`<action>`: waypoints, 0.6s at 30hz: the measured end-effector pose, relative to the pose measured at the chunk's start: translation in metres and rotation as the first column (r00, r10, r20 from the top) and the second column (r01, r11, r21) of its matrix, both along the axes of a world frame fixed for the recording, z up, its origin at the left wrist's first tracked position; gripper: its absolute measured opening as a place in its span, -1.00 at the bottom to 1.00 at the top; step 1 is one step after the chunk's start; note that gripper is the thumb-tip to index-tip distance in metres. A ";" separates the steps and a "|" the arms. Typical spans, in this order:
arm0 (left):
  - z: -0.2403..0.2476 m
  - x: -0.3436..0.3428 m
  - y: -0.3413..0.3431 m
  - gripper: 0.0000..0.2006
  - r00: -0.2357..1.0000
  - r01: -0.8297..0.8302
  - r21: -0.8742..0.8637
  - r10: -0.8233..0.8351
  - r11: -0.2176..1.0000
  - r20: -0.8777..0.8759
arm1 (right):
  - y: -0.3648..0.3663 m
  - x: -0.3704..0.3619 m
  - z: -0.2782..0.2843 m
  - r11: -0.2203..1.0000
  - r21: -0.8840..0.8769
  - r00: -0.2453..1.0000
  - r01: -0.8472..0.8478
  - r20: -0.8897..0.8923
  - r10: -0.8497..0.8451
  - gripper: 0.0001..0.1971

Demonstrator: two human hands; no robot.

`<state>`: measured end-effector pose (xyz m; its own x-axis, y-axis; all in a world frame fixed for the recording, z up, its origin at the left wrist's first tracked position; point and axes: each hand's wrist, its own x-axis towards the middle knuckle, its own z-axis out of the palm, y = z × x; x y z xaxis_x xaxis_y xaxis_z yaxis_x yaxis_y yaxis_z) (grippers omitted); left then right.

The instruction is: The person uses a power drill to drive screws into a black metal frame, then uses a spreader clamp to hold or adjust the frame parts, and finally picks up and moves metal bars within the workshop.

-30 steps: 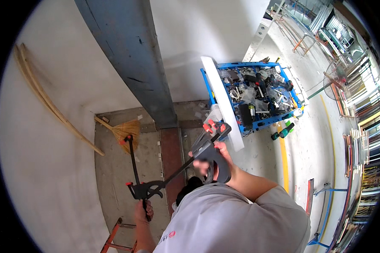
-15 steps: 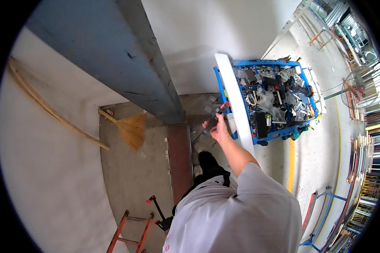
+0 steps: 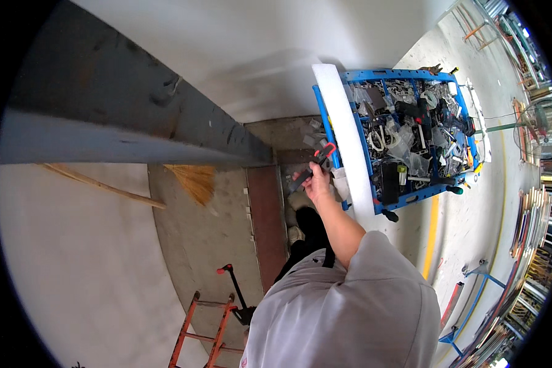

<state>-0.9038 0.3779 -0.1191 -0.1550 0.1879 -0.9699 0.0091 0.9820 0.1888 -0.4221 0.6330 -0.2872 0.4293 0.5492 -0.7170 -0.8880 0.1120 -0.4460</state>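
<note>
A broad grey steel beam (image 3: 135,116) slants across the left and centre of the scene, running from the near left toward a white wall (image 3: 239,55) at the far side, with the concrete floor (image 3: 190,245) far below. To the right stands a blue cart (image 3: 405,76), its bed heaped with dark tools, cables and clear plastic bags, and a long white board (image 3: 349,141) lies along the cart's left rim. A person in a grey shirt (image 3: 349,306) fills the near foreground. A broom (image 3: 193,181) with a straw head rests on the floor under the beam, and the top of an orange ladder (image 3: 199,334) shows at the near edge. The right hand (image 3: 319,183) reaches out between the beam and the board, its grip clenched around a black bar clamp with red tips (image 3: 313,164), held just left of the board. A second clamp (image 3: 236,294), black with a red tip, hangs low beside the ladder; the left hand is hidden behind the shirt, so its grip cannot be told.
</note>
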 end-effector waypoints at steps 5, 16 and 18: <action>-0.001 0.018 0.029 -0.65 0.998 -0.016 0.016 0.015 1.000 0.060 | -0.030 -0.041 0.049 0.963 -0.035 0.953 -0.266 -0.159 0.257 -0.69; 0.025 0.118 0.144 -0.71 0.945 -0.315 0.277 0.274 0.908 0.177 | -0.089 -0.154 0.090 0.173 -0.323 0.025 -0.931 0.416 0.909 -0.51; 0.036 0.132 0.147 -0.71 0.978 -0.204 0.363 0.205 0.909 0.038 | -0.089 -0.160 0.087 0.139 -0.511 -0.154 -0.848 0.489 0.859 -0.30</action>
<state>-0.7714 0.5248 -0.0829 -0.2286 0.4913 -0.8404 -0.1842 0.8259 0.5329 -0.5824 0.5436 -0.2007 -0.1687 0.7986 -0.5777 0.2672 -0.5271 -0.8067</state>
